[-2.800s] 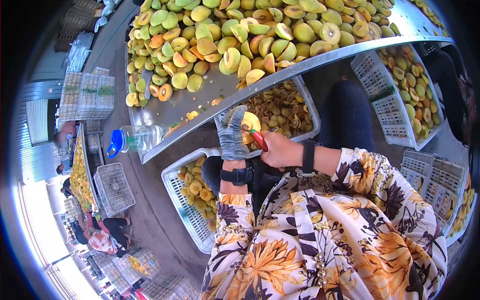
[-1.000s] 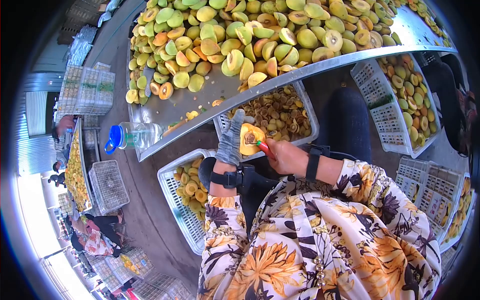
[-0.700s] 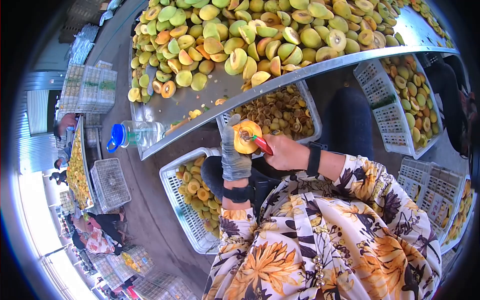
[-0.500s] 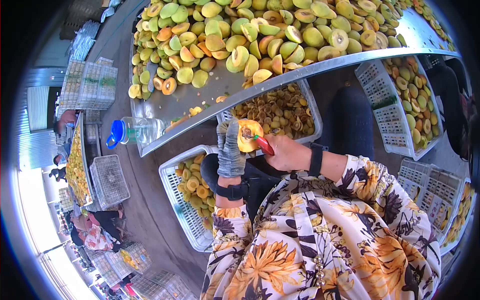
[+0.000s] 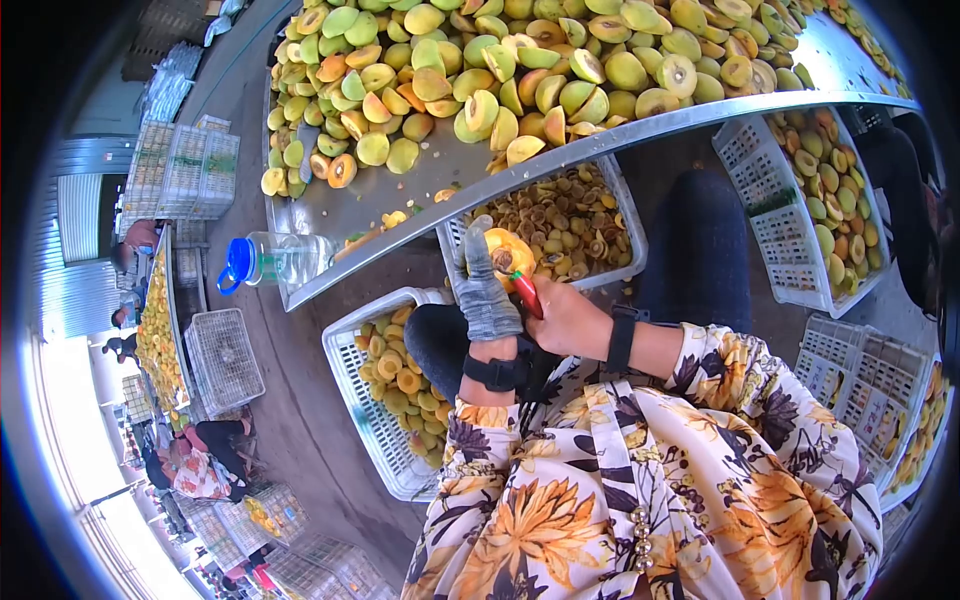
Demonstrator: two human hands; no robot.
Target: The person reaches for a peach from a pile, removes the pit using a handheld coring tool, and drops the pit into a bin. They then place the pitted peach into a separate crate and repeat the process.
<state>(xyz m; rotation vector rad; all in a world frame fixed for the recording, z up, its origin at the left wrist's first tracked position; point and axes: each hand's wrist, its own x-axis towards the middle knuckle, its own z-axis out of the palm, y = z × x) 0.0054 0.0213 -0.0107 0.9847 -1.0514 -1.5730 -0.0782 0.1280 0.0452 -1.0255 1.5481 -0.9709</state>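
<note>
My left hand (image 5: 484,292), in a grey striped knit glove, holds a halved yellow peach (image 5: 510,247) with its brown pit cavity facing me. My bare right hand (image 5: 572,320) is closed around a small pitting knife (image 5: 526,295) with a red handle and a green collar. Its tip meets the peach at the cavity, and the blade itself is hidden. Below both hands, a white crate (image 5: 634,262) holds small brown-centred pit pieces. Left of my knee stands another white crate (image 5: 352,400) with hollowed peach halves.
A metal table (image 5: 450,160) before me bears a heap of peach halves (image 5: 560,70); its raised edge runs diagonally ahead of my hands. A blue-capped plastic jug (image 5: 290,258) lies at its left corner. A peach-filled crate (image 5: 775,240) stands right. People (image 5: 200,460) sit far left.
Both hands have drawn closer together, with the left moving right and its fingers straighter beside the peach. The peach has tilted and shifted slightly right; the knife handle now points more downward.
</note>
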